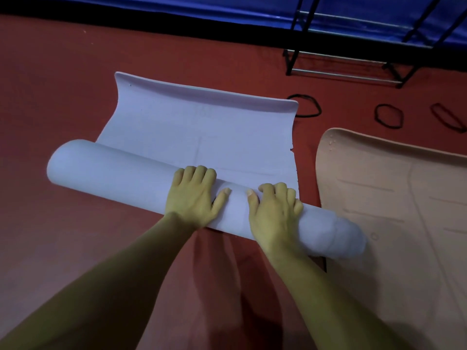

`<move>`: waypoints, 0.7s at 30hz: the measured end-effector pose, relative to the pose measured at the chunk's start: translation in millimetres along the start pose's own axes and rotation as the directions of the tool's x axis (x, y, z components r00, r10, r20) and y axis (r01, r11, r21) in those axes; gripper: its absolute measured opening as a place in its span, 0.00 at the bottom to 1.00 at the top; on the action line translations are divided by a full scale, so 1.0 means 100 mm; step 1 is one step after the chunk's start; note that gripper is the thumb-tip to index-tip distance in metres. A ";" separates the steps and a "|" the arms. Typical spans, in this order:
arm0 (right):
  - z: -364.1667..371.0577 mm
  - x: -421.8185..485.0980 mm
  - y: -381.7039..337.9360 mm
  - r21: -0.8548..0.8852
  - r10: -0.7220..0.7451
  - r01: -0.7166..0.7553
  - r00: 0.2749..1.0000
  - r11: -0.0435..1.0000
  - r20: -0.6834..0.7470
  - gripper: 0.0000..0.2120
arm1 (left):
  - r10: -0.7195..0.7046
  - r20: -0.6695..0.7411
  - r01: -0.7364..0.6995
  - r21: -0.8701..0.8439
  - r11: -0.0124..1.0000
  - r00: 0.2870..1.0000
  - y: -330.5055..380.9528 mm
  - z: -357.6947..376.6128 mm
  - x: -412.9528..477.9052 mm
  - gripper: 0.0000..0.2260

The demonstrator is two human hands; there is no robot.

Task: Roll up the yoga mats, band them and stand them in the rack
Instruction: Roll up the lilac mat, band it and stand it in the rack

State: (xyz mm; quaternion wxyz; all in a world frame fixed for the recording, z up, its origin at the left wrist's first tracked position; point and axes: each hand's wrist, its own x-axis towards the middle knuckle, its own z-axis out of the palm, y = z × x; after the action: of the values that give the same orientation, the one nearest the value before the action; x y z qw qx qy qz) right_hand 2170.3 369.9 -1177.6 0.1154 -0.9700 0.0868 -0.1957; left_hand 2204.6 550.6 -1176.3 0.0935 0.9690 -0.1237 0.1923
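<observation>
A pale lilac yoga mat (197, 127) lies on the red floor, most of it wound into a thick roll (108, 170) that runs from left to lower right. A short flat stretch remains beyond the roll, its far edge curling up. My left hand (194, 195) presses on top of the roll near its middle, fingers bent over the far side. My right hand (273, 213) presses on the roll just to the right, fingers spread over it. A beige mat (394, 213) lies flat at the right. Three black bands (307, 106) (389, 116) (448, 117) lie on the floor behind.
A black metal rack (348, 69) with silver rails stands at the back right against a blue padded wall (177, 6). Red floor (63, 84) stretches to the left and in front of the roll.
</observation>
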 end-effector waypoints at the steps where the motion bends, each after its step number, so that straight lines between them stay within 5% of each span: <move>1: 0.01 -0.03 -0.01 0.022 -0.009 0.010 1.000 1.000 -0.016 0.12 | -0.009 0.008 0.009 0.008 1.000 1.000 0.01 0.01 0.03 0.21; 10: 0.06 -0.09 0.09 0.088 -0.115 0.118 0.993 0.989 -0.034 0.22 | -0.070 0.031 0.068 0.059 0.996 0.997 0.08 0.05 0.26 0.23; 18: 0.18 0.28 0.05 0.071 -0.044 0.046 0.999 0.996 -0.021 0.24 | 0.061 0.117 -0.059 -0.023 0.998 0.991 -0.05 0.11 0.16 0.32; 21: 0.20 0.27 0.04 0.079 -0.036 0.042 0.997 0.996 -0.065 0.20 | 0.030 0.131 -0.026 -0.029 0.999 0.991 -0.01 0.17 0.22 0.28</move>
State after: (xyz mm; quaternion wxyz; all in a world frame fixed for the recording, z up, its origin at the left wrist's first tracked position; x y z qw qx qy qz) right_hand 2202.3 364.4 -1186.6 0.1479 -0.9593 0.0634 -0.2319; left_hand 2230.1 543.4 -1183.2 0.0958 0.9764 -0.1457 0.1277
